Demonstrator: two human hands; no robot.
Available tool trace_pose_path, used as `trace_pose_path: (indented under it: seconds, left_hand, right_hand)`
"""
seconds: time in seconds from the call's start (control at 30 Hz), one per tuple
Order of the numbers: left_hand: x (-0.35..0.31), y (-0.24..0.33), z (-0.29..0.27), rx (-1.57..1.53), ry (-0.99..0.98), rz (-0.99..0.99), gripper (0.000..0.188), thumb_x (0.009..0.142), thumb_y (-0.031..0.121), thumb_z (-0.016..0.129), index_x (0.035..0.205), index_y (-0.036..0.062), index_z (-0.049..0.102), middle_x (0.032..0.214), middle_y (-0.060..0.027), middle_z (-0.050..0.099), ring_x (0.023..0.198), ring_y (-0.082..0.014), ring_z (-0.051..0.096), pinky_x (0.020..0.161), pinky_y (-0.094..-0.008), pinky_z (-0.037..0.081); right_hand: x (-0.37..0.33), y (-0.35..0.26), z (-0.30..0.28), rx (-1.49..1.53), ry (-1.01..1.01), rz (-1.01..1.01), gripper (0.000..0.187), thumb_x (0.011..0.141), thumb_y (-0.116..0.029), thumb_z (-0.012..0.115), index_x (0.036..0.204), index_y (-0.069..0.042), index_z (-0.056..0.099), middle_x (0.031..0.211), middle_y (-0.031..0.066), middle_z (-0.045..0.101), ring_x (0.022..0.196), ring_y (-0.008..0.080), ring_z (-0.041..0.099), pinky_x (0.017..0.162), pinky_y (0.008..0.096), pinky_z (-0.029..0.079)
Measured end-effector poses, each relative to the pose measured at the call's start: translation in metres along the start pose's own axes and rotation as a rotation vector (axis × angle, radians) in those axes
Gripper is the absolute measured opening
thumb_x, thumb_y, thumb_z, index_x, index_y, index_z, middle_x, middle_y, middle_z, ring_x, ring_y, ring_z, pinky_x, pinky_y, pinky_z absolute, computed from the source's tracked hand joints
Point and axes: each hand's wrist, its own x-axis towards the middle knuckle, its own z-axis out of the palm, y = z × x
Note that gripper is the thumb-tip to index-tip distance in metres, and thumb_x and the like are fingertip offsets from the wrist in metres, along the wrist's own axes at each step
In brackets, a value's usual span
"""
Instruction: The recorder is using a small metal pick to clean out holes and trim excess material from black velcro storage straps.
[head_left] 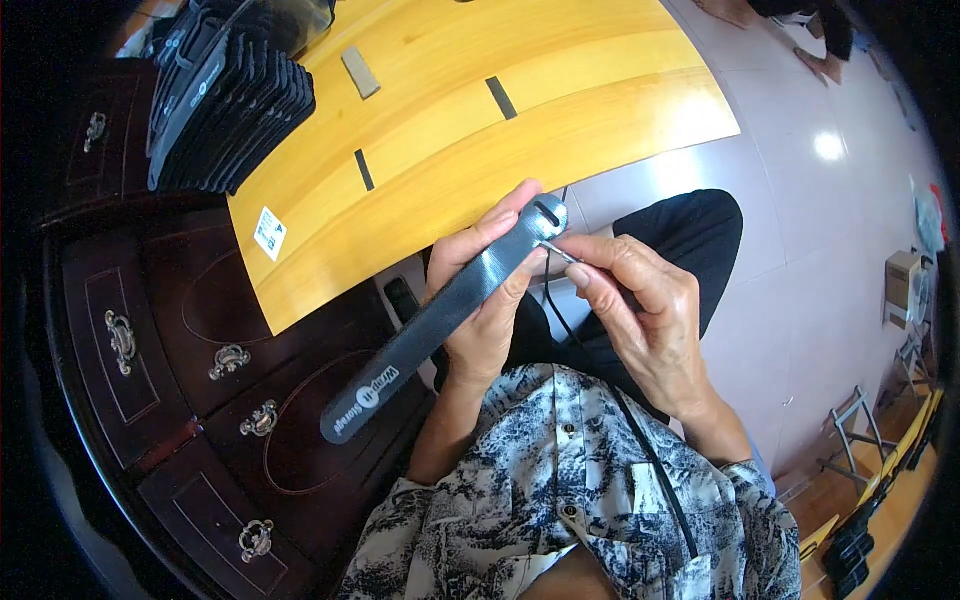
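A pale tiled floor (770, 290) spreads away on the right, and a dark wooden cabinet (215, 285) with ornate handles fills the left. Between them stands a yellow wooden table (420, 210), with a stack of black pieces (225, 120) at its left edge. A dark strap (440, 325) is held in the air just off the table's near edge, its slotted end up and its long end slanting down left.

The left hand (482, 335) has its fingers clamped around the strap near the slotted end. The right hand (650, 320) has thumb and forefinger pinched together on a slim metal tool (558, 251), its tip at the strap just below the slot (547, 213).

On the table, a tan block (361, 73) lies farther from the near edge than two dark strips; a white label (270, 234) sits by the near left corner.

Too hard a push could skid the tip off the smooth strap toward the left thumb; a loosened left grip could let the unsupported long end twist it away, or drop it.
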Motion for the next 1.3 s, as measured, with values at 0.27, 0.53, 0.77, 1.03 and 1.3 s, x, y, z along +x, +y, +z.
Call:
trace_pose_path:
  seconds: [0.27,0.53,0.77,1.03,1.3]
  left_hand:
    - [0.006,0.001,-0.001,0.233,0.006,0.182,0.033,0.082,-0.005,0.063,0.11,0.0003,0.047,0.118,-0.0289,0.053,0.11,-0.04,0.057,0.095,-0.0467,0.047]
    - [0.005,-0.007,-0.002,0.46,0.065,0.347,0.033,0.082,-0.004,0.064,0.111,-0.0003,0.048,0.109,-0.0204,0.05,0.108,-0.0413,0.057,0.093,-0.0464,0.05]
    - [0.001,-0.006,-0.014,0.519,0.046,0.395,0.036,0.081,-0.007,0.064,0.112,0.0015,0.048,0.108,-0.0178,0.048,0.108,-0.0427,0.057,0.092,-0.0461,0.051]
    - [0.007,-0.009,-0.012,0.49,-0.001,0.37,0.039,0.079,-0.01,0.064,0.113,0.001,0.048,0.109,-0.02,0.049,0.108,-0.0436,0.056,0.091,-0.0458,0.051]
    - [0.02,0.001,-0.005,0.465,0.038,0.409,0.021,0.084,-0.001,0.063,0.102,-0.0091,0.057,0.105,-0.0301,0.059,0.098,-0.0433,0.062,0.085,-0.0462,0.053]
  right_hand:
    - [0.001,0.002,0.015,0.328,0.07,0.146,0.018,0.086,-0.006,0.062,0.102,0.0,0.066,0.082,0.0145,0.065,0.068,0.0217,0.063,0.061,0.0284,0.049]
    - [0.005,0.006,0.027,-0.164,0.241,-0.12,0.018,0.083,-0.004,0.065,0.101,-0.002,0.066,0.078,0.0128,0.063,0.066,0.0194,0.062,0.057,0.0267,0.048]
    - [0.005,-0.004,0.019,0.953,-0.122,0.645,0.018,0.09,-0.011,0.06,0.102,0.002,0.064,0.082,0.0055,0.065,0.071,0.0094,0.057,0.063,0.0242,0.047]
    - [0.007,0.008,0.025,-0.089,0.083,-0.077,0.019,0.091,-0.01,0.06,0.104,0.003,0.062,0.081,0.0045,0.064,0.072,0.0108,0.059,0.062,0.0228,0.048]
    - [0.007,-0.017,0.012,0.979,-0.051,0.614,0.021,0.095,-0.023,0.056,0.105,-0.005,0.061,0.078,-0.0031,0.058,0.058,0.0018,0.047,0.049,0.016,0.037]
